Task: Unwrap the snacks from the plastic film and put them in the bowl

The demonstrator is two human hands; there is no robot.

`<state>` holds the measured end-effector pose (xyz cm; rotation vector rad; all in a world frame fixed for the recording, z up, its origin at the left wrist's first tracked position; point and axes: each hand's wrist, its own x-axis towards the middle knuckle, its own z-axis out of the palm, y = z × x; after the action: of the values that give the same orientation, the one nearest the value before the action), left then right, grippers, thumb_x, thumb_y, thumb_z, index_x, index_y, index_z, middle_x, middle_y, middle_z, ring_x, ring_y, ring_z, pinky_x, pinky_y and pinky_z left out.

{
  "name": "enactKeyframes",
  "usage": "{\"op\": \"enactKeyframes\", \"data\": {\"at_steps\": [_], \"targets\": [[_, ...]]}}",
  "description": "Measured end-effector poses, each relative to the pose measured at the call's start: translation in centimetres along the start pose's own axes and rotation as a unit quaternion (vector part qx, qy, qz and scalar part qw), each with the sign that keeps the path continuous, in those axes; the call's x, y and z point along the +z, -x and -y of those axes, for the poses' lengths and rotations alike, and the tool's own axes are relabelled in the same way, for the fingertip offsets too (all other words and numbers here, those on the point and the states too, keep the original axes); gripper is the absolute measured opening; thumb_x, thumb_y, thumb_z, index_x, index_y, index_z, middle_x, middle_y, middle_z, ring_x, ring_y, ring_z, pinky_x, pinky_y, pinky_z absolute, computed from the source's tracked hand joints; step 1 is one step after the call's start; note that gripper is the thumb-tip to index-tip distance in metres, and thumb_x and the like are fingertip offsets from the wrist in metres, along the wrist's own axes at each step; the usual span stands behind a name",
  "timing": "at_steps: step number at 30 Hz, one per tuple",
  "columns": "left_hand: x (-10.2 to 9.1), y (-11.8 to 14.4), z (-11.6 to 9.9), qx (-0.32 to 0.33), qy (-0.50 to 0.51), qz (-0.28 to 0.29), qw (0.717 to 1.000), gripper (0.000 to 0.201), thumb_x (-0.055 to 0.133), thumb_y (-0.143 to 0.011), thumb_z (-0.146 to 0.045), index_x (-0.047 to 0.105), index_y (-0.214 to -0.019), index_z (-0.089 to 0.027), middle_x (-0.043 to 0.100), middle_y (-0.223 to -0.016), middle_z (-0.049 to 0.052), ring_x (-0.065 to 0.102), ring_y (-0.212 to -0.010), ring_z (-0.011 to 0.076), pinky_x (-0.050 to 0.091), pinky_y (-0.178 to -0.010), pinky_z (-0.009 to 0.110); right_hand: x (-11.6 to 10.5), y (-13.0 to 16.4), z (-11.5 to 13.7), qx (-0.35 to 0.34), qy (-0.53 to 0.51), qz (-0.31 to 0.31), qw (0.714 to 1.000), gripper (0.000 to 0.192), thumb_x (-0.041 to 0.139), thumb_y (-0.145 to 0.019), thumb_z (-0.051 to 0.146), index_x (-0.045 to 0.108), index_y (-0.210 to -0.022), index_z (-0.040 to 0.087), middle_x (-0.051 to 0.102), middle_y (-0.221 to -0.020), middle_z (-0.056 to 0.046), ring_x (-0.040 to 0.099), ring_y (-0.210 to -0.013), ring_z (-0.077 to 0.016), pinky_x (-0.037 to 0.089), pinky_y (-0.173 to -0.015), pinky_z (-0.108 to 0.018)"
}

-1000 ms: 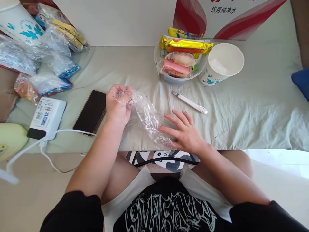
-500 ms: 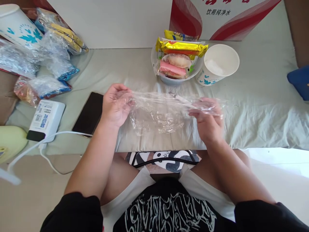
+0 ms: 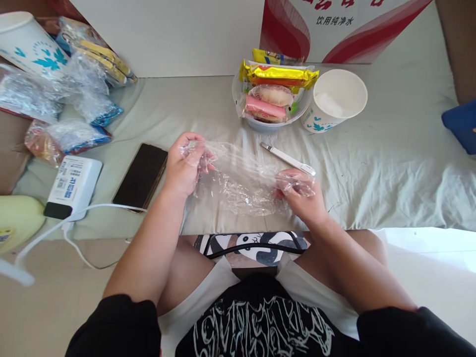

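A sheet of clear plastic film [image 3: 241, 186] hangs crumpled between both hands above the cloth-covered surface. My left hand [image 3: 188, 163] is closed on its left end. The right end is gathered in my right hand [image 3: 299, 191], with the fingers pinched round it. Just behind my right hand lies a white utility knife [image 3: 288, 158], its tip pointing back and left. A phone [image 3: 141, 176] lies left of my left hand, partly beside the wrist. Behind the film stands a bowl [image 3: 267, 125] holding several wrapped snacks [image 3: 277, 74].
A paper cup [image 3: 334, 101] with something white inside stands right of the bowl. At the left are a white power bank [image 3: 73, 186] with a cable [image 3: 107, 205], plastic-wrapped packs [image 3: 78, 131] and another paper cup [image 3: 29, 47]. A large white box [image 3: 178, 39] stands behind.
My right hand has moved left and slightly toward me, so the film hangs slacker. My left hand shifted slightly right. The utility knife, seen through the film before, now shows uncovered.
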<state>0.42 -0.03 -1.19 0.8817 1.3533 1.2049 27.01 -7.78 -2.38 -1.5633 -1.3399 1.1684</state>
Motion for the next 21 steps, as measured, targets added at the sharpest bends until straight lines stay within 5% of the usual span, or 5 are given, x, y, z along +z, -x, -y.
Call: {"op": "enactKeyframes", "data": {"at_steps": [5, 7, 12, 16, 21], "targets": [[-0.4, 0.2, -0.1, 0.036, -0.042, 0.000, 0.998, 0.026, 0.082, -0.079, -0.036, 0.061, -0.086, -0.024, 0.068, -0.057, -0.004, 0.058, -0.039, 0.0109, 0.035, -0.036, 0.019, -1.0, 0.0, 0.2, -0.095, -0.013, -0.138, 0.986, 0.023, 0.069, -0.087, 0.036, 0.071, -0.108, 0.025, 0.078, -0.096, -0.004, 0.075, -0.088, -0.0219, 0.062, -0.078, -0.038], [-0.4, 0.4, -0.2, 0.042, -0.014, 0.027, 0.999, 0.027, 0.083, -0.078, -0.039, 0.061, -0.086, -0.025, 0.066, -0.055, -0.006, 0.054, -0.036, 0.0101, 0.034, -0.035, 0.020, -1.4, 0.0, 0.0, -0.133, -0.078, -0.142, 0.978, 0.030, 0.070, -0.089, 0.041, 0.069, -0.116, 0.028, 0.078, -0.102, -0.004, 0.076, -0.093, -0.0222, 0.063, -0.083, -0.038], [0.0, 0.3, -0.5, -0.015, 0.028, 0.015, 0.999, 0.027, 0.082, -0.077, -0.036, 0.058, -0.084, -0.025, 0.060, -0.049, -0.006, 0.036, -0.030, 0.0060, 0.015, -0.032, 0.021, -1.7, -0.2, -0.9, -0.084, -0.179, 0.004, 0.980, 0.043, 0.067, -0.091, 0.047, 0.062, -0.131, 0.032, 0.073, -0.129, -0.006, 0.077, -0.101, -0.0244, 0.065, -0.086, -0.043], [0.2, -0.3, -0.5, -0.056, 0.047, -0.016, 0.997, 0.029, 0.084, -0.075, -0.034, 0.058, -0.085, -0.025, 0.055, -0.049, -0.008, 0.028, -0.031, 0.0044, 0.010, -0.034, 0.023, -1.8, -0.3, -1.2, -0.109, -0.150, 0.115, 0.976, 0.061, 0.069, -0.089, 0.054, 0.050, -0.145, 0.037, 0.054, -0.157, -0.009, 0.070, -0.123, -0.0305, 0.064, -0.092, -0.049], [-0.3, -0.4, -0.3, -0.062, 0.046, -0.003, 0.997, 0.033, 0.086, -0.076, -0.038, 0.059, -0.091, -0.026, 0.054, -0.053, -0.009, 0.029, -0.035, 0.0047, 0.012, -0.037, 0.024, -1.7, -0.5, -1.4, -0.144, -0.095, 0.194, 0.966, 0.081, 0.071, -0.087, 0.054, 0.036, -0.157, 0.033, 0.041, -0.165, -0.014, 0.062, -0.135, -0.0307, 0.061, -0.104, -0.049]]}}
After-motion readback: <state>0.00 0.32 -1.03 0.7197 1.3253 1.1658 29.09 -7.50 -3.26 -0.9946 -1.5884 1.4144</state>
